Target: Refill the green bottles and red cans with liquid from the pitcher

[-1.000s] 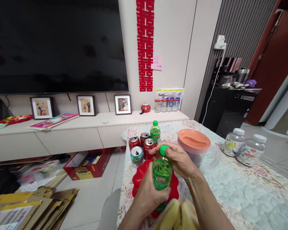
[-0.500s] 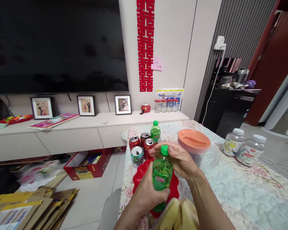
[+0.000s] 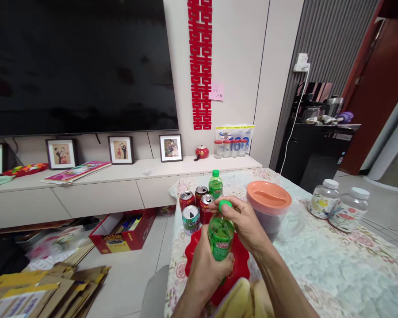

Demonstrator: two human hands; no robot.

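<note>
Right hand (image 3: pixel 247 223) has closed inward on the cap (image 3: pixel 224 204), pinching it; left hand (image 3: pixel 204 260), wrapped around the bottle (image 3: pixel 221 234) near the table's left edge (image 3: pixel 175 260), should steady it without squeezing.

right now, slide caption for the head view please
Left hand grips a green bottle, right hand at its cap, drink cans standing behind.

Floral-covered table (image 3: pixel 331 260) | drink cans (image 3: pixel 191 223) | standing green-capped bottle (image 3: pixel 215 186) | red scalloped tray (image 3: pixel 241 258) | orange-lidded tub (image 3: pixel 269 218) | two white-lidded jars (image 3: pixel 347 213)
</note>
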